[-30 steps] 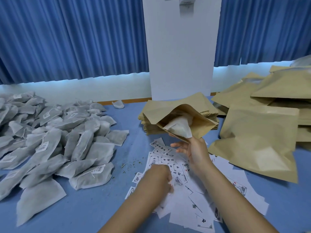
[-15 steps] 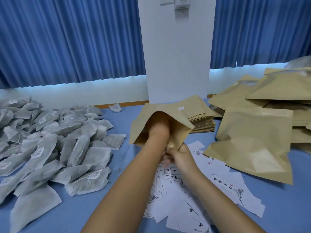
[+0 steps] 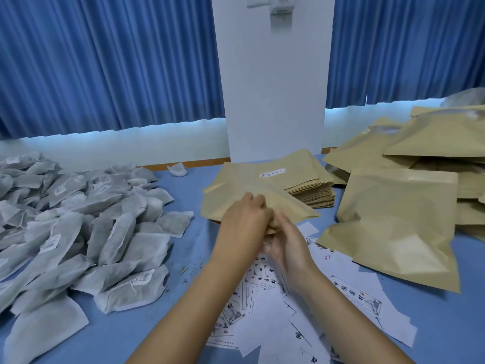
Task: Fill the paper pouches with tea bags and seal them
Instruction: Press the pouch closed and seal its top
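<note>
Head view: left hand (image 3: 244, 219), right hand (image 3: 286, 240) grip pouch (image 3: 236, 190) at near edge.

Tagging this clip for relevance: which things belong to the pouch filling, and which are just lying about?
Job: pouch, gripped by left hand and right hand; tea bags; pouch stack; bulging pouches.
Lying about: printed slips (use unclear); curtains; pillar.

Two bare forearms (image 3: 199, 298), bare left hand (image 3: 244, 222), bare right hand (image 3: 288, 243)

Dozens of tea bags (image 3: 78, 232) lay at nine o'clock — uncountable. One pouch (image 3: 231, 187) was held; one stack (image 3: 315, 193) at twelve; several bulging pouches (image 3: 393, 219) at three.
</note>
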